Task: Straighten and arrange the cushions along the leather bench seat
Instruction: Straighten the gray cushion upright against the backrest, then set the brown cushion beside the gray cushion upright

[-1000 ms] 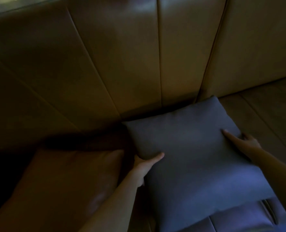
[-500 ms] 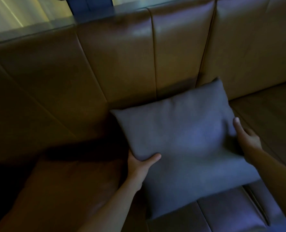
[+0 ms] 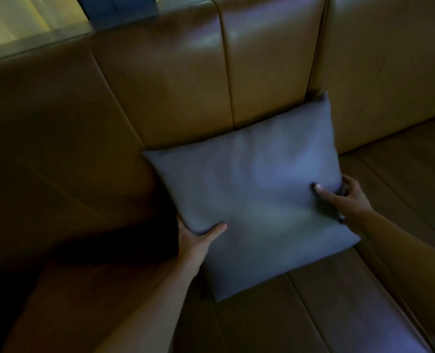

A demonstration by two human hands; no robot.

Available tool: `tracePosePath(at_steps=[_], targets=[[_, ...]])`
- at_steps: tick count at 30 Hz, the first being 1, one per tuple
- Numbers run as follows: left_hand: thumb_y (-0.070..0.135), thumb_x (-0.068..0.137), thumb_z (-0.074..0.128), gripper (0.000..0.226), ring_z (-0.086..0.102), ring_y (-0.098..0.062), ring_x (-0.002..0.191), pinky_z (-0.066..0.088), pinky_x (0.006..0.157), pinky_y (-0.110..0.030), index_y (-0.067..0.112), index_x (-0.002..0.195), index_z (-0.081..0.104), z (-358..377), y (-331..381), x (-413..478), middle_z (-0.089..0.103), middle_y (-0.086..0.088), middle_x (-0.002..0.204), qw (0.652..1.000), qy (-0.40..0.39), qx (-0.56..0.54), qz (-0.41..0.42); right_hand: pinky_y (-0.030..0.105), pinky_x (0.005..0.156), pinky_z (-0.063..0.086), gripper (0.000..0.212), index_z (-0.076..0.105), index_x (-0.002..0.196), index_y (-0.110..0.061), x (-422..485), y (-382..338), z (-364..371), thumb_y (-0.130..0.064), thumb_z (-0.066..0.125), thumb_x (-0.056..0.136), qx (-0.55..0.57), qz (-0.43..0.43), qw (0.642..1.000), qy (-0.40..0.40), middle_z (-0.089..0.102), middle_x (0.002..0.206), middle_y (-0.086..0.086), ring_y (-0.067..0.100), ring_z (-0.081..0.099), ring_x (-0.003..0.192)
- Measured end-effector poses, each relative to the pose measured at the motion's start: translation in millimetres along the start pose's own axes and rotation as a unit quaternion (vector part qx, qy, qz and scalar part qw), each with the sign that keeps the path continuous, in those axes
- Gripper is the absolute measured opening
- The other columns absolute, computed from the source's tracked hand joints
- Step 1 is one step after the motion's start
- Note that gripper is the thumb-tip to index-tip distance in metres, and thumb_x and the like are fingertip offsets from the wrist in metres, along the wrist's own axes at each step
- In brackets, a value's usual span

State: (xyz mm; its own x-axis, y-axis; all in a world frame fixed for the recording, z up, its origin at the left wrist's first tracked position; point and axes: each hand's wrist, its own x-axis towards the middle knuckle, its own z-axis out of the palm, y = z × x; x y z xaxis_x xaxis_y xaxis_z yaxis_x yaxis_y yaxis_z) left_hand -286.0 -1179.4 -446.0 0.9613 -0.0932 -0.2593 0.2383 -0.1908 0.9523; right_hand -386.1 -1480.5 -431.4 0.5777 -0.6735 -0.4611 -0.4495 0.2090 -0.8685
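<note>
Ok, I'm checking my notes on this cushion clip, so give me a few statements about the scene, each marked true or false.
1. Both hands hold the grey cushion. True.
2. The cushion lies flat on the floor. False: it leans against the leather backrest.
3. The left hand grips the cushion's left edge. True.
4. The right hand rests on the backrest. False: it is on the cushion's right side.

Between the 2 hands sits the cushion (image 3: 252, 200) — left hand (image 3: 193, 240) at its left edge, right hand (image 3: 349, 197) at its right — backrest (image 3: 185, 80) behind, bench seat (image 3: 326, 307) beneath.
</note>
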Motion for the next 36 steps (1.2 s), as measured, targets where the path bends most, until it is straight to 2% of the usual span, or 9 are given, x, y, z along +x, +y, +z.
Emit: tracePosePath(at_steps=[3,9,13,17,20,22,27,33,36], targets=[[0.006,0.053,0.092,0.108,0.053,-0.015,0.113,0.044,0.093,-0.028,0.018,0.145,0.036,-0.5,1.5,-0.3,0.055,0.003,0.123,1.000,0.003,0.010,-0.015,0.046,0.090,0.044,0.090,0.035,0.145,-0.021,-0.2,-1.5,-0.6,-0.028,0.083,0.070,-0.027,-0.010,0.999,0.023,0.043,0.146,0.011,0.034,0.046,0.129],[0.010,0.051,0.093,0.116,0.052,-0.024,0.124,0.044,0.098,-0.035,0.017,0.148,0.031,-4.5,10.5,9.1,0.054,-0.004,0.134,0.996,-0.008,0.027,-0.090,0.046,0.102,0.040,0.094,0.031,0.148,-0.017,-5.0,-10.0,4.6,-0.031,0.082,0.071,-0.090,-0.022,0.995,0.024,0.043,0.149,0.014,0.036,0.044,0.132],[0.016,0.050,0.094,0.119,0.051,-0.024,0.126,0.043,0.101,-0.039,0.021,0.149,0.029,-8.2,18.0,3.5,0.052,-0.004,0.140,0.992,-0.028,0.032,-0.122,0.047,0.103,0.042,0.090,0.036,0.147,-0.015,-21.5,-18.8,7.0,-0.036,0.081,0.072,-0.111,-0.021,0.993,0.030,0.048,0.144,0.015,0.037,0.048,0.129],[0.020,0.058,0.091,0.119,0.047,-0.024,0.131,0.039,0.096,-0.039,0.030,0.152,0.019,-17.7,33.2,-6.0,0.047,-0.002,0.146,0.990,-0.047,0.016,-0.130,0.045,0.097,0.050,0.083,0.049,0.136,-0.012,-45.1,-23.5,15.4,-0.044,0.082,0.066,-0.120,-0.026,0.992,0.037,0.061,0.127,0.019,0.036,0.059,0.115],[0.024,0.068,0.086,0.117,0.039,-0.027,0.138,0.035,0.102,-0.044,0.034,0.154,0.007,-38.0,50.0,-14.0,0.036,-0.005,0.154,0.989,-0.070,0.007,-0.131,0.041,0.097,0.047,0.084,0.040,0.145,-0.012,-74.3,-33.3,40.3,-0.038,0.079,0.075,-0.122,-0.040,0.991,0.039,0.056,0.135,0.017,0.036,0.055,0.123],[0.029,0.074,0.081,0.111,0.034,-0.029,0.141,0.032,0.106,-0.045,0.035,0.154,0.005,-59.9,57.6,-17.3,0.029,-0.006,0.157,0.986,-0.091,0.003,-0.137,0.040,0.101,0.042,0.083,0.029,0.150,-0.010,-94.5,-36.6,65.6,-0.031,0.073,0.083,-0.112,-0.050,0.992,0.033,0.048,0.145,0.018,0.035,0.049,0.129],[0.043,0.076,0.075,0.106,0.027,-0.031,0.144,0.028,0.111,-0.049,0.039,0.153,0.003,-144.8,43.7,-24.7,0.020,-0.005,0.161,0.986,-0.095,0.042,-0.133,0.039,0.104,0.039,0.080,0.027,0.151,-0.010,-158.2,-18.9,139.6,-0.031,0.069,0.087,-0.120,-0.050,0.991,0.018,0.042,0.150,0.018,0.035,0.045,0.134],[0.041,0.081,0.072,0.096,0.024,-0.031,0.146,0.026,0.112,-0.052,0.036,0.154,0.010,-264.4,3.4,-37.1,0.019,-0.005,0.161,0.986,-0.074,0.094,-0.120,0.043,0.109,0.038,0.079,0.027,0.151,-0.013,-236.3,31.2,228.7,-0.039,0.065,0.087,-0.147,-0.025,0.989,-0.009,0.035,0.155,0.018,0.037,0.040,0.138],[0.041,0.079,0.073,0.097,0.022,-0.032,0.146,0.027,0.111,-0.054,0.035,0.154,0.012,-315.7,-20.6,-37.4,0.016,-0.004,0.162,0.977,-0.058,0.159,-0.130,0.041,0.102,0.044,0.084,0.024,0.152,-0.014,-268.4,56.9,263.7,-0.044,0.065,0.086,-0.160,0.011,0.986,-0.035,0.033,0.156,0.015,0.038,0.043,0.135]])
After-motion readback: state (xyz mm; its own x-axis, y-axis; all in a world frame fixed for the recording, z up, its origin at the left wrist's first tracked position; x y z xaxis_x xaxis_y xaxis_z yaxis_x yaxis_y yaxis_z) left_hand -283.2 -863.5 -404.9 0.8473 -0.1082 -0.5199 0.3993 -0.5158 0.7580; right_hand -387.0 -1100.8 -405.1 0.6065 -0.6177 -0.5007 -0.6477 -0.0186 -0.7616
